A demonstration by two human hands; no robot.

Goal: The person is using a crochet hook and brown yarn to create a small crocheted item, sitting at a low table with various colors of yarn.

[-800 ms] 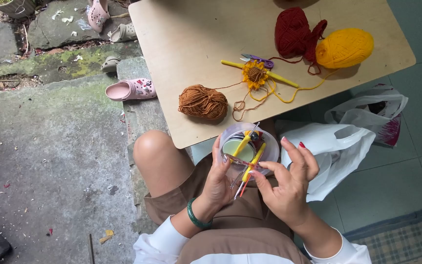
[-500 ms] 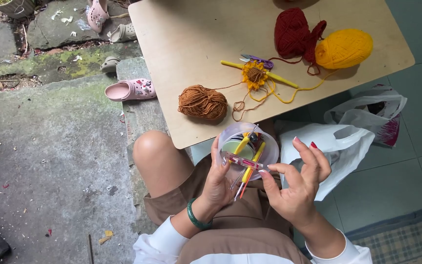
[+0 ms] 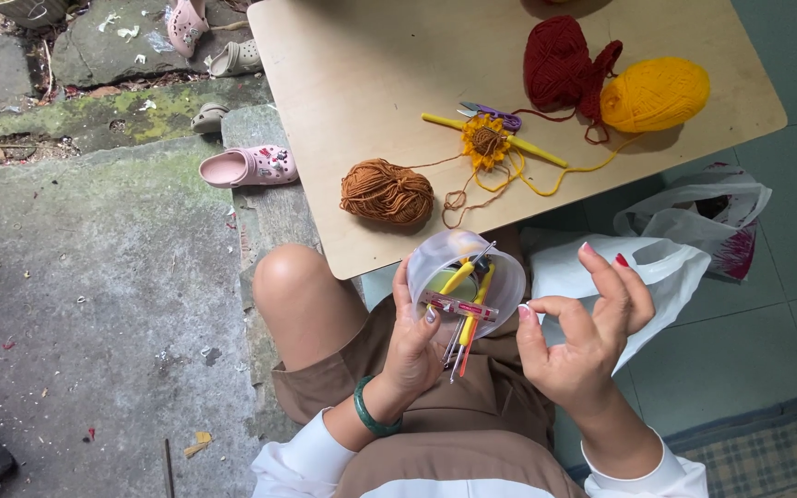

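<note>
Your left hand (image 3: 414,343) cups a clear plastic tub (image 3: 466,277) from below over your lap, its grip pressed around the near wall, thumb on the rim. Inside the tub stand a bundle of crochet hooks (image 3: 466,309) — yellow and orange handles, thin metal shafts — with a small flat pink-and-white strip lying across them just above the thumb. Your right hand (image 3: 583,337) hovers just beside that grip, fingers spread and loosely curled, thumb and forefinger near each other; it appears to pinch nothing, though something very fine between the tips could not be made out.

Beyond the grip, on the wooden worktop (image 3: 352,83), lie a brown yarn ball (image 3: 386,192), a crocheted sunflower (image 3: 486,143) on a yellow hook with purple scissors touching it, a dark red yarn ball (image 3: 557,63) and a yellow yarn ball (image 3: 654,93). A white plastic bag (image 3: 657,272) sags to the right of the open hand.

The risk, as it looks: the tub is tilted toward you and the hooks stick out past its lip, so a slackened hold or a nudge from the right hand could spill them onto your lap or the floor — and the loose strip would probably go first.
</note>
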